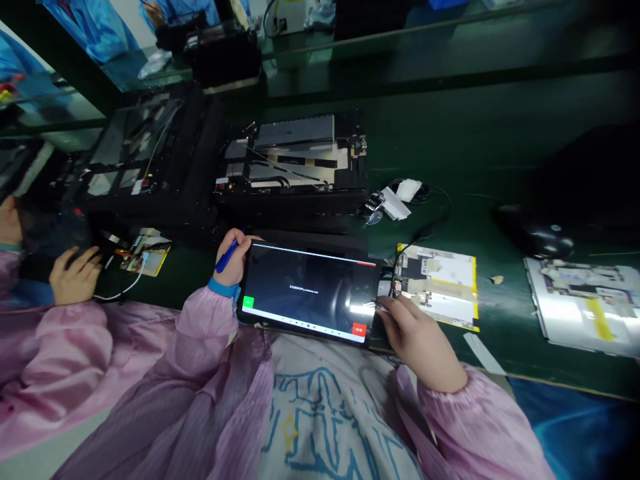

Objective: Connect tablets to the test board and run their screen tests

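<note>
A tablet (310, 287) with a lit dark screen, a green box at its lower left and a red box at its lower right, tilts toward me at the bench's front edge. My left hand (233, 257) is closed around its left edge, with a blue pen (229, 256) held among the same fingers. At the tablet's right edge, my right hand (417, 337) is pinched beside a small pale piece; what its fingertips grip is hidden. Just beyond them lies a battery pack with a circuit board (440, 287), edged in yellow, with dark cables running near it.
Opened tablet bodies (295, 157) stand in stacks behind. A coiled cable with white tags (397, 200) lies right of them. Farther right are a black mouse-like device (545, 237) and a silver panel (590, 307). A co-worker's hand (75, 277) rests at left near another board.
</note>
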A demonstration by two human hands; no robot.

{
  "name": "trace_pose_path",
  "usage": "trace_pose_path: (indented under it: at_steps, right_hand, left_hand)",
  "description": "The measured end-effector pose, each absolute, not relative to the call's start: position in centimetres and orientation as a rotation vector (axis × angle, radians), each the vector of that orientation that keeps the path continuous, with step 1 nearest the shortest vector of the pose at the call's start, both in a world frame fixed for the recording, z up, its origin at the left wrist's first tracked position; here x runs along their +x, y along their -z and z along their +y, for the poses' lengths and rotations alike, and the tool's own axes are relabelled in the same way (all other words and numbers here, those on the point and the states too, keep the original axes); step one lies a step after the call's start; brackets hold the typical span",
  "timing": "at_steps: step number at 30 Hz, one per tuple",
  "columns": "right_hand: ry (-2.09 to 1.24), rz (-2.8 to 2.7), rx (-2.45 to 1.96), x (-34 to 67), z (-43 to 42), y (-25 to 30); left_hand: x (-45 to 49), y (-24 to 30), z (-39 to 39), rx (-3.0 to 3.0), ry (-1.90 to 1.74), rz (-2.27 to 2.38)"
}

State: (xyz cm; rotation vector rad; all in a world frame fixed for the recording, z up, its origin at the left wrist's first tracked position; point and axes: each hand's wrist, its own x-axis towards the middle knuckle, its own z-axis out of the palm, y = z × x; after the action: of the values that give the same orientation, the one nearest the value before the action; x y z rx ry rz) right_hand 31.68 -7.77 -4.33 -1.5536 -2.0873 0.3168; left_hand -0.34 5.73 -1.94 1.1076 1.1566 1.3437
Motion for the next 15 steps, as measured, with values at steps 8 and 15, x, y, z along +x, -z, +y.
trace_pose_path:
  at_steps: [8,15]
  right_hand:
    - [-0.269,-2.134,-1.63,31.78,-7.61,4.73]
    - [-0.266,-2.224,-1.566,32.37,-7.23,4.5]
  left_hand:
    - [-0.29,1.88,5.61,1.069,-1.326,1.172]
    - [-0.3,1.93,5.62,1.082,-1.319,1.154]
